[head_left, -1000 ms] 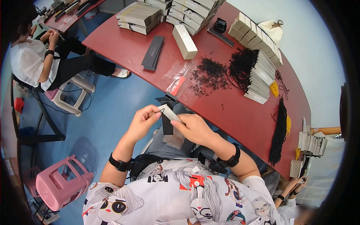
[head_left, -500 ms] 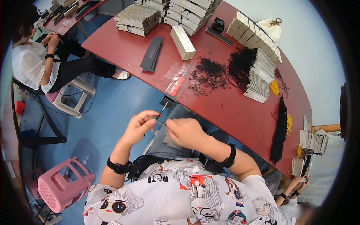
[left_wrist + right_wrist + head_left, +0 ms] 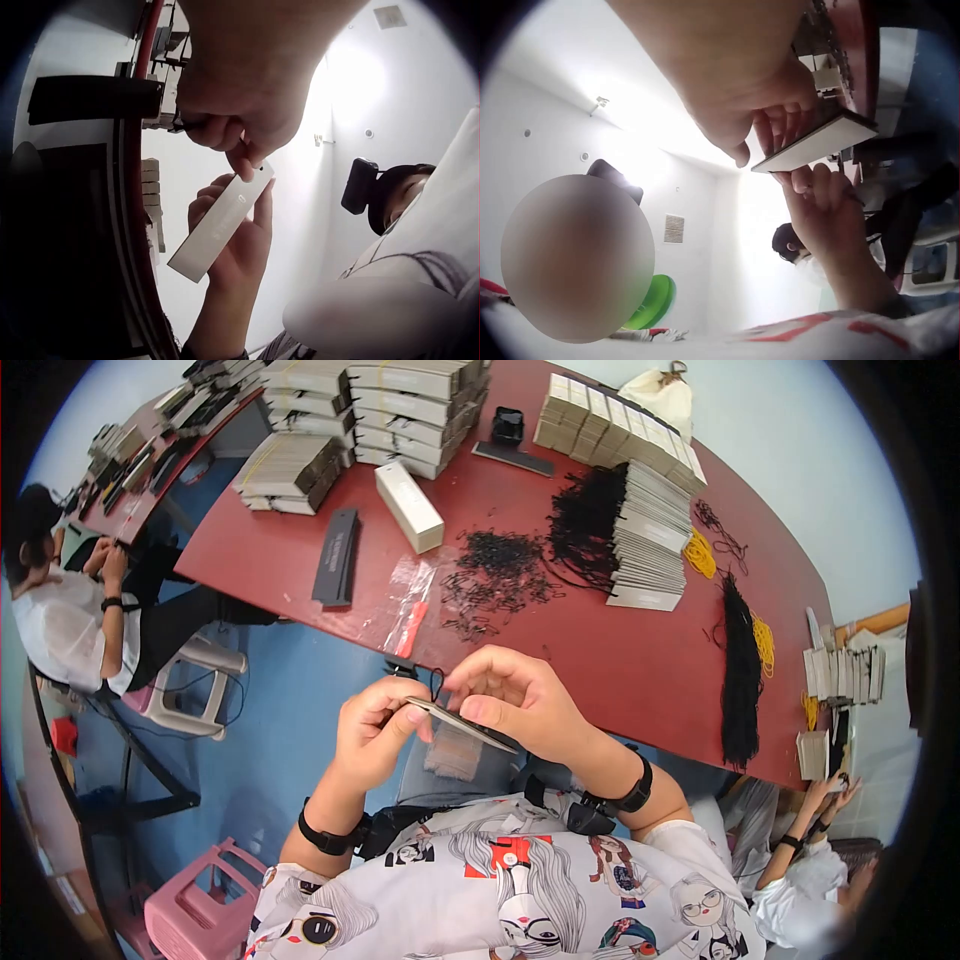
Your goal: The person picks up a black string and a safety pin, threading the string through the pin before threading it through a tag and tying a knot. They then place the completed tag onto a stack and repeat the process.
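Note:
A thin pale printed tag (image 3: 470, 726) lies slanted between the two hands in the head view. The left hand (image 3: 375, 738) pinches its upper end, which has a small hole in the left wrist view. My right hand (image 3: 530, 705) has its fingers loosely extended and its thumb apart; in the right wrist view its fingers (image 3: 784, 124) lie against or just behind the tag (image 3: 821, 142). A small black cord loop (image 3: 437, 680) stands up between the hands. Whether the cord passes through the hole cannot be told.
The red table (image 3: 620, 670) holds a dark tag stack (image 3: 335, 558), a pale stack (image 3: 410, 510), loose black cords (image 3: 500, 575), fanned pale tags (image 3: 645, 540) and a black cord bundle (image 3: 740, 670). A pink stool (image 3: 205, 905) stands lower left; a person (image 3: 70, 615) sits at left.
The right hand has loosened from its grip on the tag, its fingers now spread. The tag's broad face shows less than a second ago. The head view has shifted, moving the table's contents leftward.

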`<state>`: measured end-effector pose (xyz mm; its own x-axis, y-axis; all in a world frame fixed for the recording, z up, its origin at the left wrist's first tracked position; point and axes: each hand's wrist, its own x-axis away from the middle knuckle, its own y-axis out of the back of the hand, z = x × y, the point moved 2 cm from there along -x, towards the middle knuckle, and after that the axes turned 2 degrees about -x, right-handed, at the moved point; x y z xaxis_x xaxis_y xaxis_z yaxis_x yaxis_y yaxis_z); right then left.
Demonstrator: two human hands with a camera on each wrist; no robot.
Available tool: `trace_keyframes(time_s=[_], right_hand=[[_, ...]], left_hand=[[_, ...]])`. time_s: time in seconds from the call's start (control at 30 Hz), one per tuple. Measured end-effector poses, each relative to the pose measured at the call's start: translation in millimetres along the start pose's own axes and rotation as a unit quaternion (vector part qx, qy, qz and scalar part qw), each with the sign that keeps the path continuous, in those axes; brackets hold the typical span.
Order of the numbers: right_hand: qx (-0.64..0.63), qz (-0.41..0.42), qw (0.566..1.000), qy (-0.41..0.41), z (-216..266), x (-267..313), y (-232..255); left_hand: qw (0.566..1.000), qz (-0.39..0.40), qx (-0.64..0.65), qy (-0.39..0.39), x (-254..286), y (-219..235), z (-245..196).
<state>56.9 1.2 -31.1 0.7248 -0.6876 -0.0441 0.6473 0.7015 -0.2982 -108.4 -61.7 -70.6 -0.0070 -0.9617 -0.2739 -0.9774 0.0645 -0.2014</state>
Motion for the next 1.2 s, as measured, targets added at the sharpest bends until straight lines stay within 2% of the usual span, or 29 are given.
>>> trace_keyframes(time_s=[0.2, 0.3, 0.37, 0.4, 0.5, 0.6, 0.67, 0.7, 0.73, 0.77, 0.8, 0.87, 0.9, 0.93, 1.03, 1.1, 1.17, 1.2], right_hand=[[-0.022, -0.065, 0.998, -0.008, 14.0, 5.0, 17.6], [0.0, -0.045, 0.999, 0.01, 15.0, 11.5, 30.2], [-0.08, -0.052, 0.995, -0.004, 19.6, 17.9, 38.2], [-0.079, -0.055, 0.995, 0.0, 21.0, 20.9, 42.7], [-0.135, -0.03, 0.99, -0.017, 24.0, 30.8, 53.2], [-0.161, -0.027, 0.986, 0.041, 32.2, 40.4, 62.2], [-0.287, -0.021, 0.955, 0.071, 30.0, 45.3, 68.8], [-0.285, -0.025, 0.955, 0.074, 30.0, 46.7, 73.5], [-0.319, -0.041, 0.941, 0.105, 31.8, 47.3, 80.4], [-0.351, -0.055, 0.925, 0.135, 34.1, 48.3, 86.4], [-0.403, -0.058, 0.901, 0.149, 36.4, 51.1, 91.6], [-0.427, -0.071, 0.885, 0.171, 38.5, 56.5, 98.0], [-0.454, -0.083, 0.867, 0.19, 39.2, 58.6, 100.5], [-0.499, -0.05, 0.845, 0.183, 41.6, 59.6, 99.3], [-0.485, -0.027, 0.846, 0.218, 46.9, 60.7, 102.7], [-0.462, -0.026, 0.857, 0.226, 52.5, 63.0, 105.7], [-0.438, -0.027, 0.867, 0.235, 59.5, 64.9, 103.3], [-0.332, -0.073, 0.914, 0.221, 63.7, 66.1, 100.3]], left_hand=[[0.998, 0.05, -0.037, -0.005, -22.2, -25.8, -4.6], [0.995, 0.081, -0.063, -0.016, -29.7, -34.3, -3.8], [0.996, 0.082, -0.031, 0.003, -33.9, -40.1, -3.3], [0.997, 0.078, 0.001, 0.022, -36.6, -43.1, -3.0], [0.992, 0.117, -0.031, 0.042, -46.2, -57.4, -3.9], [0.986, 0.148, -0.066, 0.032, -56.6, -74.8, -3.2], [0.987, 0.147, -0.052, 0.039, -62.6, -89.2, -2.1], [0.988, 0.14, -0.04, 0.047, -65.5, -94.5, -2.3], [0.983, 0.154, -0.095, 0.037, -71.3, -92.9, -7.0], [0.982, 0.158, -0.094, 0.035, -73.7, -91.8, -7.3], [0.989, 0.14, -0.037, 0.038, -76.5, -90.3, -7.9], [0.983, 0.128, 0.118, 0.058, -81.4, -84.4, -3.3], [0.983, 0.13, 0.117, 0.058, -82.5, -87.7, -5.8], [0.979, 0.122, 0.144, 0.073, -82.6, -92.3, -10.4], [0.975, 0.104, 0.181, 0.078, -84.9, -103.7, -19.6], [0.985, 0.078, 0.133, 0.075, -85.3, -108.4, -28.7], [0.989, 0.095, 0.088, 0.069, -86.1, -109.2, -33.9], [0.991, 0.113, 0.043, 0.063, -86.4, -110.0, -36.5]])
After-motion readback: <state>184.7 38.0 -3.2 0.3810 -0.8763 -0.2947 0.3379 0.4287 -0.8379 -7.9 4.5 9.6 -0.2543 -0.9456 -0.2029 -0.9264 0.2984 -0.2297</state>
